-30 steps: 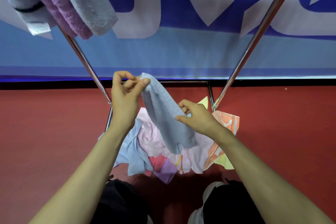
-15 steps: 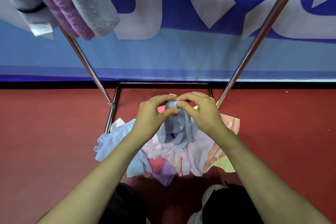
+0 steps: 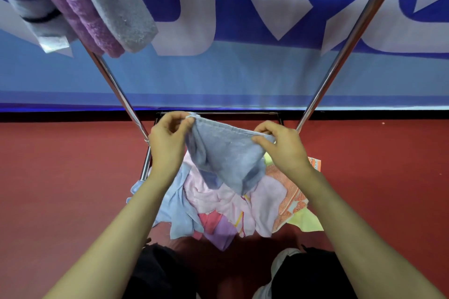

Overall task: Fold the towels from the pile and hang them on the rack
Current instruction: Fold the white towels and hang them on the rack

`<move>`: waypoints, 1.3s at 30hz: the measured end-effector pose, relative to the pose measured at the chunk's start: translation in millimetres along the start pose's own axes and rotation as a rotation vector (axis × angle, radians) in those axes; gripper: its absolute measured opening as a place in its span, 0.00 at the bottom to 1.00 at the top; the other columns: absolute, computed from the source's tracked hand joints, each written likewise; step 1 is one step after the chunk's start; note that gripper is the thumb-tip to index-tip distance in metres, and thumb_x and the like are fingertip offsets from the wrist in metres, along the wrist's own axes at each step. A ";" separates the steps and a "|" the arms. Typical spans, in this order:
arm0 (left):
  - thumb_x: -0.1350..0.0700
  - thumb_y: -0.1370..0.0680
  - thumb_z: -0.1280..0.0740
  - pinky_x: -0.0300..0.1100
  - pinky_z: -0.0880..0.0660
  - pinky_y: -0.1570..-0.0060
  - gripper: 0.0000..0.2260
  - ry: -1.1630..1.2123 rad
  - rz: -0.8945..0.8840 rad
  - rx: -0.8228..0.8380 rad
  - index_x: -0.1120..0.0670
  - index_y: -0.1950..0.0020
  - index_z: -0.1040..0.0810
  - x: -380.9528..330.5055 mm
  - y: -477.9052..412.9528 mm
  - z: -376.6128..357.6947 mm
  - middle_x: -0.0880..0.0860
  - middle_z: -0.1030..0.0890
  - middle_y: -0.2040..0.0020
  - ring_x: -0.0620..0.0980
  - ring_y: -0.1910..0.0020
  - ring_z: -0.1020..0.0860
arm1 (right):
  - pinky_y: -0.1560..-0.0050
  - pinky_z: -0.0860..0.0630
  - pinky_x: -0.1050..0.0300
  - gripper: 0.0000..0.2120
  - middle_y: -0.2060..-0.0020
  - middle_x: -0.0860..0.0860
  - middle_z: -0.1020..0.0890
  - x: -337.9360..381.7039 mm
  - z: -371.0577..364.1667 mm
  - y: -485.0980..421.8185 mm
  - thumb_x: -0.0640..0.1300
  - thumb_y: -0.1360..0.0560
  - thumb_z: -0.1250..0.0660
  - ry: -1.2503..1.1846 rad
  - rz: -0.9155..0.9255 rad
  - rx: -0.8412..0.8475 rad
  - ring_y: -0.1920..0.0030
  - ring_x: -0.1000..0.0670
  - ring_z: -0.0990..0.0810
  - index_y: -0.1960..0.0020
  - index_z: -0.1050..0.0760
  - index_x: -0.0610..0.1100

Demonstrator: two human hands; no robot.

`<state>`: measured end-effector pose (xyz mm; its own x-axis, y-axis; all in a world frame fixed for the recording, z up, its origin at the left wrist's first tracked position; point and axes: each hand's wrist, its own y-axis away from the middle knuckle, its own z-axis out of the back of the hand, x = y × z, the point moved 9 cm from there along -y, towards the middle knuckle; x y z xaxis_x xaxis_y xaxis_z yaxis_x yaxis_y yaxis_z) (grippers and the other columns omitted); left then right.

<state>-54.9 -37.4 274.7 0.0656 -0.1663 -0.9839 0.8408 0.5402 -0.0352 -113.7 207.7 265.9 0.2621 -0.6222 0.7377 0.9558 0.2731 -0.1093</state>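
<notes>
Cloth is stretched between our two hands. Our left hand [image 3: 167, 143] pinches one top corner of a blue-grey towel [image 3: 226, 160] between thumb and fingers, and our right hand [image 3: 281, 148] pinches the other corner the same way, so the upper hem runs nearly taut from one to the other. Below the hem the towel sags in loose folds and narrows to a point. It hangs over the pile [image 3: 218, 204] of pink, pale blue, lilac, orange-patterned and yellow cloths; we cannot tell whether its tip touches them. That pile lies on the red floor [image 3: 60, 189], between the legs of the rack [image 3: 116, 90], whose two shiny poles slant up and apart to either side of us. At upper left three folded towels hang side by side: a grey towel [image 3: 116, 0], a purple towel [image 3: 80, 12] and a white towel with dark stripes [image 3: 29, 5]. Behind the rack stands a blue and white banner [image 3: 243, 7].
</notes>
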 end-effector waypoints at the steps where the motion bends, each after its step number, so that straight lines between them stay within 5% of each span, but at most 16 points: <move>1: 0.64 0.26 0.29 0.33 0.26 0.56 0.04 -0.043 0.020 0.053 0.58 0.52 0.20 5.0 0.5 -5.4 0.48 0.18 0.58 0.36 0.63 0.22 | 0.49 0.26 0.53 0.02 0.60 0.53 0.17 2.4 3.3 -0.4 0.41 0.27 0.29 0.000 0.010 -0.018 0.57 0.51 0.20 0.55 0.19 0.44; 5: 0.64 0.25 0.31 0.32 0.26 0.55 0.06 -0.166 -0.026 0.153 0.52 0.56 0.19 5.1 11.7 -25.5 0.43 0.18 0.59 0.35 0.63 0.23 | 0.50 0.27 0.55 0.05 0.58 0.50 0.19 1.1 1.7 -1.2 0.43 0.25 0.31 0.082 -0.015 -0.011 0.55 0.50 0.21 0.52 0.17 0.46; 8: 0.64 0.25 0.31 0.32 0.26 0.54 0.08 -0.139 -0.060 0.206 0.50 0.55 0.20 -0.8 18.2 -37.7 0.43 0.19 0.61 0.39 0.62 0.23 | 0.56 0.27 0.56 0.07 0.67 0.53 0.23 -17.6 -10.1 -0.4 0.43 0.25 0.32 0.100 -0.175 0.101 0.61 0.50 0.23 0.47 0.21 0.48; 11: 0.64 0.26 0.29 0.35 0.26 0.56 0.11 -0.074 -0.016 0.236 0.49 0.53 0.26 4.0 23.0 -45.7 0.47 0.20 0.64 0.42 0.63 0.23 | 0.62 0.29 0.60 0.04 0.69 0.50 0.23 -18.6 -12.4 0.5 0.40 0.26 0.30 -0.198 -0.259 0.116 0.68 0.53 0.26 0.55 0.22 0.49; 15: 0.64 0.27 0.27 0.39 0.26 0.56 0.10 -0.020 0.073 0.239 0.51 0.56 0.26 16.3 25.2 -51.1 0.49 0.20 0.67 0.46 0.65 0.23 | 0.50 0.20 0.57 0.10 0.58 0.46 0.15 -1.8 -20.2 3.6 0.34 0.25 0.32 -0.534 -0.257 0.221 0.56 0.50 0.17 0.55 0.19 0.48; 19: 0.63 0.28 0.27 0.41 0.25 0.53 0.09 0.030 0.127 0.264 0.50 0.56 0.22 22.6 28.9 -57.1 0.46 0.19 0.67 0.45 0.64 0.22 | 0.46 0.22 0.55 0.16 0.61 0.52 0.15 6.9 -19.3 4.5 0.32 0.30 0.33 -0.326 -0.163 0.206 0.56 0.53 0.16 0.58 0.19 0.54; 23: 0.64 0.27 0.28 0.43 0.23 0.50 0.08 0.117 0.176 0.309 0.53 0.54 0.21 22.6 35.6 -64.6 0.53 0.16 0.60 0.49 0.59 0.18 | 0.55 0.23 0.62 0.03 0.66 0.53 0.17 18.8 -11.9 4.6 0.42 0.32 0.24 -0.225 -0.095 0.121 0.65 0.57 0.21 0.62 0.18 0.48; 26: 0.65 0.27 0.28 0.42 0.23 0.49 0.07 0.165 0.187 0.342 0.56 0.52 0.21 18.3 40.7 -70.0 0.58 0.16 0.57 0.51 0.57 0.18 | 0.60 0.32 0.70 0.04 0.62 0.56 0.24 25.1 -6.3 1.9 0.46 0.31 0.25 -0.126 -0.020 0.040 0.64 0.57 0.27 0.62 0.18 0.47; 34: 0.74 0.29 0.32 0.34 0.23 0.54 0.14 0.253 0.170 0.438 0.60 0.48 0.25 7.7 48.0 -81.9 0.57 0.18 0.54 0.45 0.57 0.18 | 0.56 0.32 0.67 0.07 0.64 0.58 0.24 26.9 -5.0 0.7 0.43 0.28 0.27 -0.195 -0.010 0.004 0.59 0.55 0.28 0.63 0.22 0.51; 39: 0.70 0.28 0.30 0.32 0.24 0.56 0.10 0.310 0.151 0.314 0.60 0.51 0.23 6.2 42.9 -71.3 0.53 0.17 0.59 0.43 0.60 0.18 | 0.56 0.33 0.71 0.06 0.63 0.59 0.25 26.4 -7.6 1.0 0.44 0.27 0.28 -0.188 -0.013 0.008 0.57 0.55 0.27 0.62 0.22 0.51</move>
<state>-56.8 43.6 254.5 0.0760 0.1750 -0.9816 0.9593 0.2557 0.1199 -104.9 186.0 280.2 0.2193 -0.4782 0.8504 0.9577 0.2719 -0.0940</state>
